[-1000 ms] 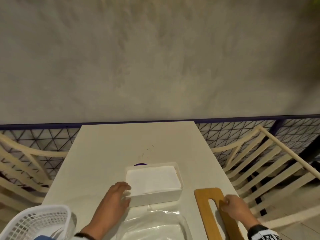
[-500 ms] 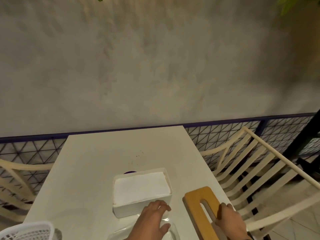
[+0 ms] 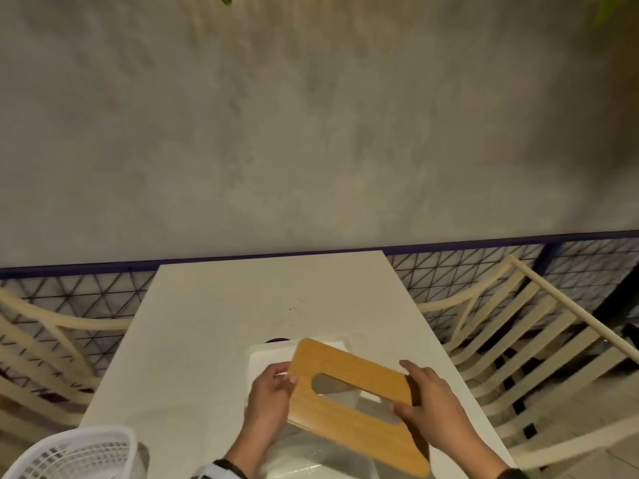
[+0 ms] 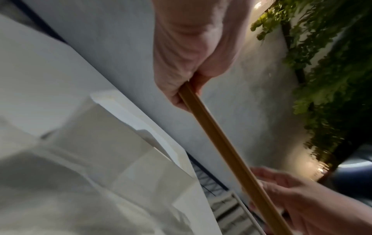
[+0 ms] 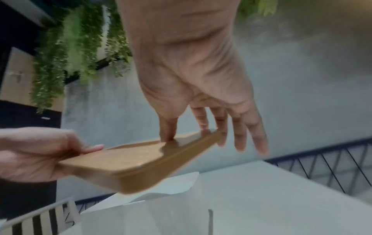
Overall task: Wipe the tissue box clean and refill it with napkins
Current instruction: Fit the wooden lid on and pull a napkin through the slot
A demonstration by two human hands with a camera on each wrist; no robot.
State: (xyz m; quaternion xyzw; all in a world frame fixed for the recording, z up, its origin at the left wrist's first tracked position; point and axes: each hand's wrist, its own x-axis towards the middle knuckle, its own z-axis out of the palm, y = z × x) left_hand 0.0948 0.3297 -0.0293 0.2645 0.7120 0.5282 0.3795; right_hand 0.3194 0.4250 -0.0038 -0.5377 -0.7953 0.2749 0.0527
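Both hands have the lid (image 3: 356,402) in the air, tilted and skewed, over the near right part of the box (image 3: 268,354). Box sits mid-desk (image 3: 214,323), open, white napkins (image 4: 112,132) showing inside, so the refill looks done. Step in hand, as I read it: seat the lid.

Left hand (image 3: 269,397) pinches the lid's left short edge, thumb on top, fingers (image 4: 171,89) curled under. Right hand (image 3: 432,399) holds the right end: thumb pressed on the top face by the slot, two fingers hooked on the edge, the outer two (image 5: 249,132) spread loose and touching nothing.

To do it well:
- Square it first. The lid is rotated against the box; turn it until long sides run parallel to the box's long sides before lowering.
- Level it. The near corner hangs lower than the far one; go down flat or set the far edge on the rim and hinge the rest down.
- Keep the left fingers clear of the underside at the end, or they get trapped between lid and rim. Shift to edge-only contact.
- Watch the top napkin: if it rides above the rim the lid may rock. Press at both ends.

A clear plastic wrapper (image 3: 311,458) lies on the desk just in front of the box, a white basket (image 3: 69,454) at the near left corner. Neither is in the way.
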